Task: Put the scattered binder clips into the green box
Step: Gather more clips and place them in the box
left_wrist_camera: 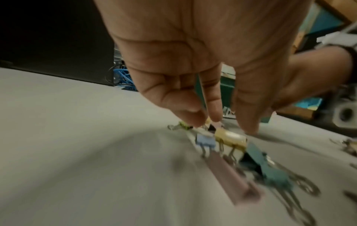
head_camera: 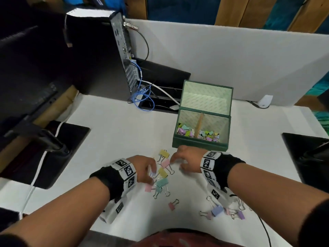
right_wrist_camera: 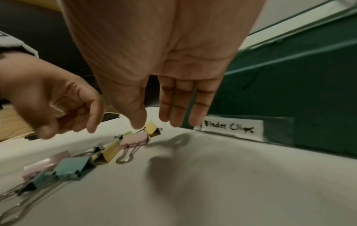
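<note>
The green box (head_camera: 199, 145) stands open on the white desk, holding several pastel binder clips (head_camera: 186, 131); its front carries a "Binder Clips" label (right_wrist_camera: 230, 127). Before it lie scattered clips: yellow (head_camera: 164, 154), pink (head_camera: 166, 163), teal (head_camera: 162, 182). My left hand (head_camera: 151, 172) hangs fingers-down over a blue clip (left_wrist_camera: 205, 141) and a yellow clip (left_wrist_camera: 230, 138), gripping nothing. My right hand (head_camera: 175, 160) hovers with straight fingers just above the yellow clip (right_wrist_camera: 152, 128) and pink clip (right_wrist_camera: 134, 139), close to the box front (right_wrist_camera: 289, 85).
More clips lie near my right forearm (head_camera: 217, 210), and a small pink one (head_camera: 172, 205) sits alone. A computer tower (head_camera: 99, 56) with blue cables (head_camera: 142, 98) stands behind on the left. Monitor bases (head_camera: 58, 152) (head_camera: 306, 157) flank the desk.
</note>
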A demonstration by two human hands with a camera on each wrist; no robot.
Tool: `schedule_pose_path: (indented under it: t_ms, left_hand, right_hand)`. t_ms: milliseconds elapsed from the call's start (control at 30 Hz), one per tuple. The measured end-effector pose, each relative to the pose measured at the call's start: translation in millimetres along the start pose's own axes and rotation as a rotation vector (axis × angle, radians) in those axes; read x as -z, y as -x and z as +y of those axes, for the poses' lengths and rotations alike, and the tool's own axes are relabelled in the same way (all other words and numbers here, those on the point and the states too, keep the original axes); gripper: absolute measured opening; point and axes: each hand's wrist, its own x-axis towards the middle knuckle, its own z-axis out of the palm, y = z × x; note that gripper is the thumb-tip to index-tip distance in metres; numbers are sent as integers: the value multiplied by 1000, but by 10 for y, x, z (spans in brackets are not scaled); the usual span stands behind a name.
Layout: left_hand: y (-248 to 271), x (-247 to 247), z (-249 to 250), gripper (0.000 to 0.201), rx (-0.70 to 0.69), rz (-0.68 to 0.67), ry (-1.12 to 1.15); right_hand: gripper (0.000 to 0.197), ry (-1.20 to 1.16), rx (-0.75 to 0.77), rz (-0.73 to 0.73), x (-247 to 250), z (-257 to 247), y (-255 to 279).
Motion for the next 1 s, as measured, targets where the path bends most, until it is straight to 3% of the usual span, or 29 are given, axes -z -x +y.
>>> schedule_pose_path:
  t_ms: [200, 367, 500, 600, 800, 1000]
  left_hand:
    - [48, -215, 42, 54, 7, -29, -119]
    - [45, -286, 16, 51, 12, 10, -151]
    - [8, -289, -8, 44, -15, 42, -146]
    - [-11, -232, -39, 38, -44, 51, -120]
    - [20, 86, -80, 39, -78, 26, 24]
    - [-2, 381, -144, 42, -94, 129, 238]
  right_hand:
    - [47, 153, 39, -91, -207, -155, -343]
    - [32, 197, 15, -55, -320, -116, -389]
    - [18, 124, -30, -71, -318, 10, -274]
    - [21, 3, -76, -73, -204, 91, -131]
    - [13, -502, -124, 183, 333, 166, 158]
    - [13, -743, -193, 572, 693, 298, 165]
